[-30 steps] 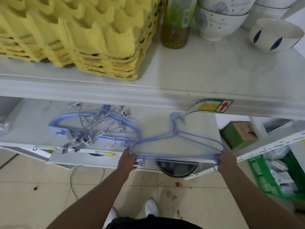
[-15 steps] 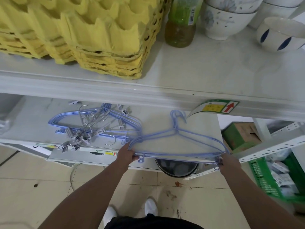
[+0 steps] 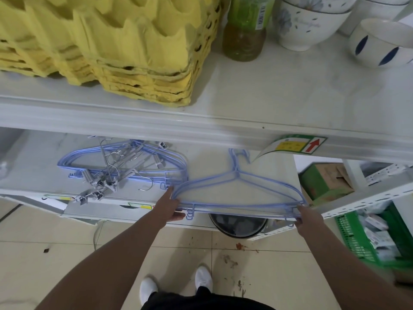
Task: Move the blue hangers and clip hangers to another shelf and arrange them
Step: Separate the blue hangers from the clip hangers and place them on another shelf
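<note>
Nearest the camera, the person's two arms reach out over the tiled floor (image 3: 67, 253) to the front edge of the lower shelf (image 3: 257, 175). The left hand (image 3: 171, 205) grips the left end of a small stack of blue hangers (image 3: 237, 189), thumb underneath and fingers over the bar; the right hand (image 3: 307, 214) pinches the right end. The stack lies flat at the shelf's lip, hooks pointing back. Just left of it, a second pile of blue hangers (image 3: 73, 158) sits tangled with the metal clip hangers (image 3: 107, 180), untouched. Above and beyond, the upper shelf (image 3: 279, 104) carries yellow egg trays (image 3: 111, 52), a bottle (image 3: 244, 34) and bowls (image 3: 308, 25). The work appears barely begun: one batch is in hand, and the tangled pile remains.
</note>
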A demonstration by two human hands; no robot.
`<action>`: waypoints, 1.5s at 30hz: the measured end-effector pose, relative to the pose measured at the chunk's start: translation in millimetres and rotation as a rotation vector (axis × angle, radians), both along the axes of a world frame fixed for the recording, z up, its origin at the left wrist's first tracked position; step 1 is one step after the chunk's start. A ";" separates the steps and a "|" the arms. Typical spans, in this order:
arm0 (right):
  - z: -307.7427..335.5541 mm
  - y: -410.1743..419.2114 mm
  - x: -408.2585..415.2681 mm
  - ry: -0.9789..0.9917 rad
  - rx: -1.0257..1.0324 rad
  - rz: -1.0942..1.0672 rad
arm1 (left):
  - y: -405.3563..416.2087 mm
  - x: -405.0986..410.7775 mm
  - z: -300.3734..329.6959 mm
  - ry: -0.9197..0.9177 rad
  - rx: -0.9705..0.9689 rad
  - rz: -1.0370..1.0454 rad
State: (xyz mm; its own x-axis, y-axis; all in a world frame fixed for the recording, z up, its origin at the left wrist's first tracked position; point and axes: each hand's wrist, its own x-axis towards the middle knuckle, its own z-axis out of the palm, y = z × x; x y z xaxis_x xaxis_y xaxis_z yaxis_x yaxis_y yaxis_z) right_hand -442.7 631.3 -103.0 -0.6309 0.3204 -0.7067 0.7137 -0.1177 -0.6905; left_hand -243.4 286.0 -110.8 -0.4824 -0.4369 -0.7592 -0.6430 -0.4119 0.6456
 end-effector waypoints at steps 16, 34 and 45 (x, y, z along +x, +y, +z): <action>3.8 -6.7 28.0 0.170 0.376 0.158 | 10.1 28.9 14.8 0.067 -0.146 0.172; 36.0 -276.0 73.2 0.246 0.054 0.701 | -125.1 121.9 76.7 0.177 -0.093 0.256; 34.7 -426.9 169.7 0.057 0.029 0.729 | -278.4 182.4 62.5 0.206 -0.262 0.209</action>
